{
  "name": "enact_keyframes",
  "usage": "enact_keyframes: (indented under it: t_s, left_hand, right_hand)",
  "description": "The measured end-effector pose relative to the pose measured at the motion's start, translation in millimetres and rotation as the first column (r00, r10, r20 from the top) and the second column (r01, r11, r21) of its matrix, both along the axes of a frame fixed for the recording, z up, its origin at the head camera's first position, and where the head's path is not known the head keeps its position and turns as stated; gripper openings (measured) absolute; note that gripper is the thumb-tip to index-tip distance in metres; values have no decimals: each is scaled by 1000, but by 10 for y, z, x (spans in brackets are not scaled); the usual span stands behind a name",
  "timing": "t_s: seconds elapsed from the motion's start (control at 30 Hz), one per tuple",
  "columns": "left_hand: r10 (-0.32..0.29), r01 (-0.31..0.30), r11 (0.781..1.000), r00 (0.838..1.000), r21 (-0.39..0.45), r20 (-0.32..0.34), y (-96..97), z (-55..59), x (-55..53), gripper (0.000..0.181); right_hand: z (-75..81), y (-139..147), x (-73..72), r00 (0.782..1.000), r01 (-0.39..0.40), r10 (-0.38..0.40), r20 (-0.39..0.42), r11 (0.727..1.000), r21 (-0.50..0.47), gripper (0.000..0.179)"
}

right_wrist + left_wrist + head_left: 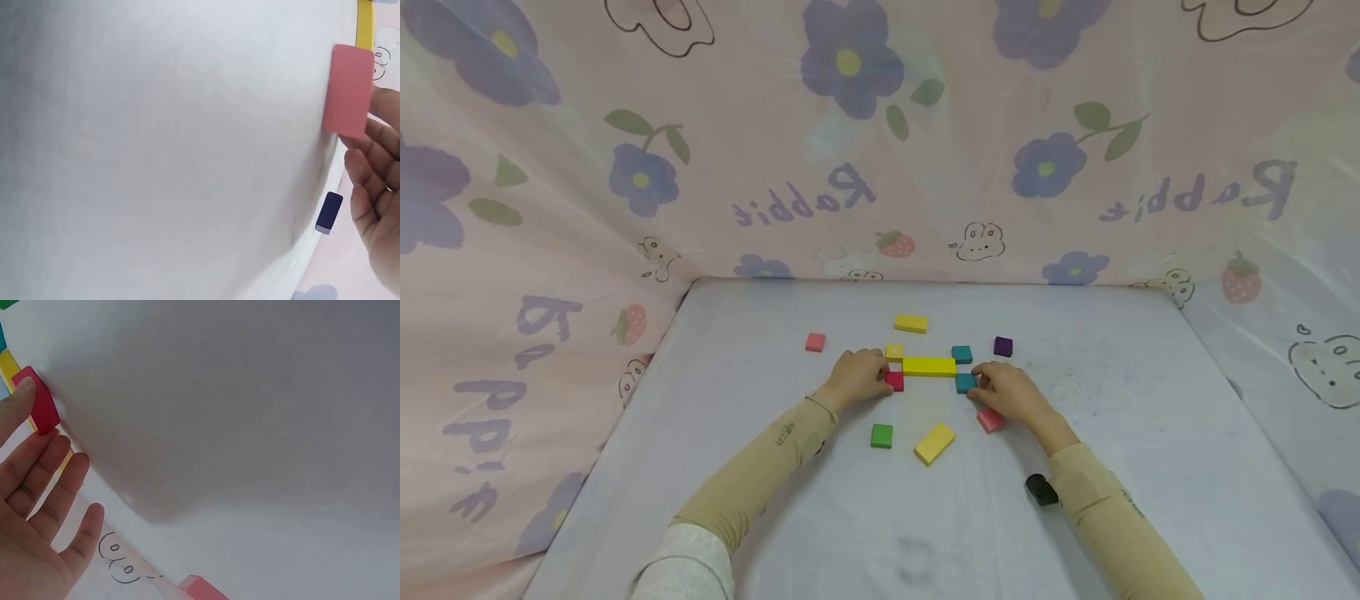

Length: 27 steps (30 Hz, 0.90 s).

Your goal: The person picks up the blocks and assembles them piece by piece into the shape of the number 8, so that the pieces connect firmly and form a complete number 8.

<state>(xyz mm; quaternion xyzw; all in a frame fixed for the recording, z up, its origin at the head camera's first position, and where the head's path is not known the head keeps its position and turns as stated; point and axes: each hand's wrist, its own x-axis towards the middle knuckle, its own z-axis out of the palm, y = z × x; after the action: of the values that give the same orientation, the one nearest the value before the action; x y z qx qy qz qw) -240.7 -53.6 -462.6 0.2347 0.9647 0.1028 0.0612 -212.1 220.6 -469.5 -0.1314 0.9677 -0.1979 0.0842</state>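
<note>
My left hand (859, 377) pinches a small red block (894, 381) between thumb and fingertip; the other fingers stay loosely extended in the left wrist view. The red block lies beside the left end of a long yellow block (928, 367), just in front of a small yellow block (894, 352). At the long block's right end, my right hand (1011, 390) holds a teal block (966, 383) by its right side with thumb and finger. A second teal block (962, 354) lies behind that one. In the right wrist view a pink block (349, 90) hides part of the right fingers.
Around the hands lie a yellow block (912, 323) at the back, a pink block (816, 342) at left, a purple block (1003, 346) at right, and a green block (882, 436) and yellow block (935, 443) in front. Patterned cloth (880, 150) borders the white table (760, 325).
</note>
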Motion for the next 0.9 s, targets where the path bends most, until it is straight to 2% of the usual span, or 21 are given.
enact_keyframes:
  t_s: [0.63, 0.9]
  left_hand:
    - [6, -6, 1000, 1000, -3, 19, 1, -3, -9, 29]
    - [7, -8, 1000, 1000, 8, 23, 3, -7, -12, 28]
  right_hand:
    - [11, -18, 5, 1000, 7, -7, 3, 1000, 6, 47]
    - [14, -32, 8, 1000, 18, -18, 1, 1000, 9, 41]
